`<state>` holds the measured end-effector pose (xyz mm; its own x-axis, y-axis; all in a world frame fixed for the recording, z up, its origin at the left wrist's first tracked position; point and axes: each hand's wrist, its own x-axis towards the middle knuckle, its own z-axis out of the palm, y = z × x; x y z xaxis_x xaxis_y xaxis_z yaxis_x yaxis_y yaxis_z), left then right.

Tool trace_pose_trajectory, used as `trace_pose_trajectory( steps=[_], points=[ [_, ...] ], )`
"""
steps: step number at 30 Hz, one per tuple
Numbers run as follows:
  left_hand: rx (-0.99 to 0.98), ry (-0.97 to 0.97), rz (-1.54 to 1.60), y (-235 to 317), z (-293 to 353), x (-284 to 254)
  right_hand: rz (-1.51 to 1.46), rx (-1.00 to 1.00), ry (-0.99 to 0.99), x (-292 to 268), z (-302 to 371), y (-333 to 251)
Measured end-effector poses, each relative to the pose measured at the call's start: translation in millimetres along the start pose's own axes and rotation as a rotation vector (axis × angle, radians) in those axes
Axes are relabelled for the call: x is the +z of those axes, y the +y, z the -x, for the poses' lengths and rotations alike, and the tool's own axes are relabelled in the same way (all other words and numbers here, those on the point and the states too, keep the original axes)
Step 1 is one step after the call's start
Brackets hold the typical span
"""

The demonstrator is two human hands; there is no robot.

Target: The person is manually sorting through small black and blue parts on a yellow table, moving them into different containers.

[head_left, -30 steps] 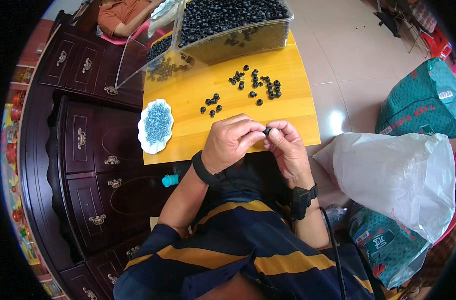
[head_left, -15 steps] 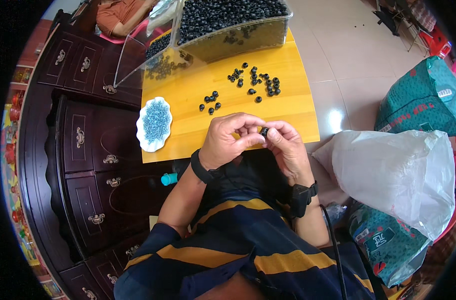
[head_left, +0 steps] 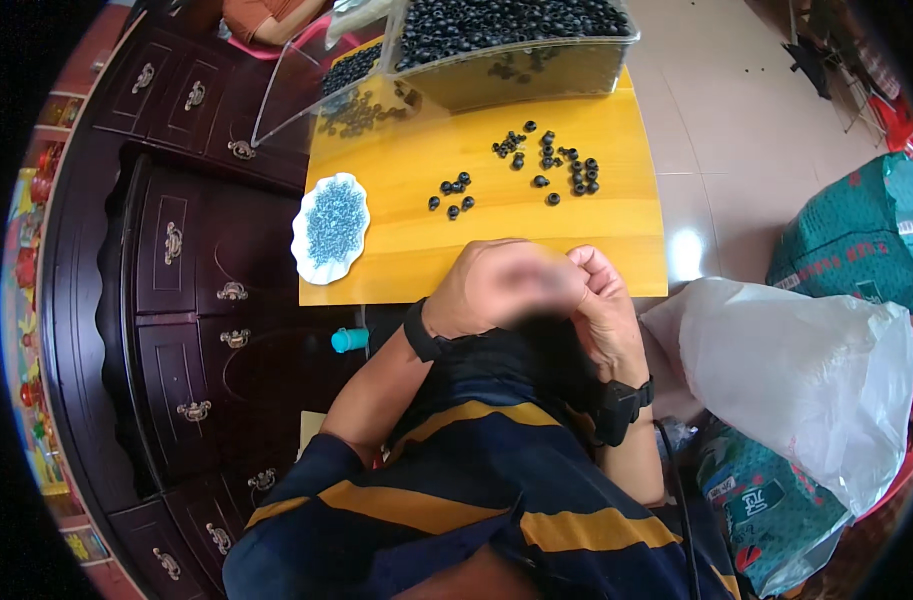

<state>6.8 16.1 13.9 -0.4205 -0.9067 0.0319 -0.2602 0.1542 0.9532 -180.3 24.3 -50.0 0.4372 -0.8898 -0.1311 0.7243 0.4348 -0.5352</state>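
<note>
Because a blur covers the fingertips of the left hand (head_left: 481,290) and reaches the right hand (head_left: 610,318), I cannot tell how far either is closed or whether it grips anything; both bend inward, close together, at the near edge of the yellow table (head_left: 406,255). Beyond them on it lie round, shiny black beads (head_left: 553,200), some showing a hole, in 2 loose groups, the right larger. More fill a clear tub (head_left: 536,75); a wavy white dish (head_left: 302,252) holds tiny pale-blue beads (head_left: 334,222).

Black beads (head_left: 547,151) on yellow table (head_left: 401,250)
</note>
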Motion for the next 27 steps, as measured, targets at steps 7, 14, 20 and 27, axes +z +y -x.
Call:
trace_pose_trajectory(
  steps=[7,14,20,27],
  points=[
    [0.035,0.062,0.008,-6,8,4,0.038,0.032,-0.006,1,2,0],
    [-0.027,0.046,0.248,-6,11,11,0.047,0.062,-0.021,3,4,-2],
    [-0.049,0.019,0.303,-12,12,7,-0.001,-0.01,-0.004,1,0,3],
    [0.134,0.07,-0.042,-2,6,5,-0.083,0.048,-0.019,-1,-1,7]
  ],
)
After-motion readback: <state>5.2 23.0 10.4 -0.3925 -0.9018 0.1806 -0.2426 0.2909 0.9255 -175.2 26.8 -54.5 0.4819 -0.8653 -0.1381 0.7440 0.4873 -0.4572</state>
